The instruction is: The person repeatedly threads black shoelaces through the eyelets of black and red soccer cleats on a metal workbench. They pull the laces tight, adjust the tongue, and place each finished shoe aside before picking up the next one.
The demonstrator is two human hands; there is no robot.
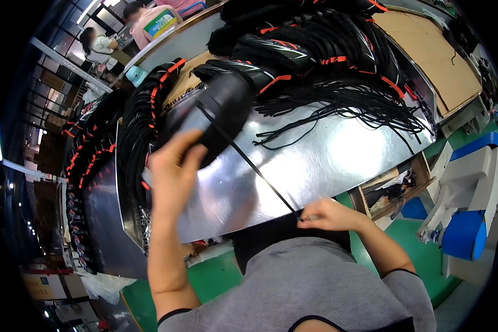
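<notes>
A black shoe upper (230,105), blurred by motion, is tilted above the metal table on my left side. My left hand (176,165) grips it at its near edge, fingers curled. From the upper a black shoelace (254,169) runs taut, down and to the right, to the table's front edge. There my right hand (327,214) pinches the lace's end close to my body. A loose bundle of black shoelaces (343,108) lies on the table beyond, its strands trailing to the right.
Stacked black uppers with orange trim (315,50) fill the table's far side; another row (152,105) curves along the left. An open drawer (395,188) juts out below the table's right end. A blue-and-white chair (465,199) stands at right. Two people (155,22) sit farther off.
</notes>
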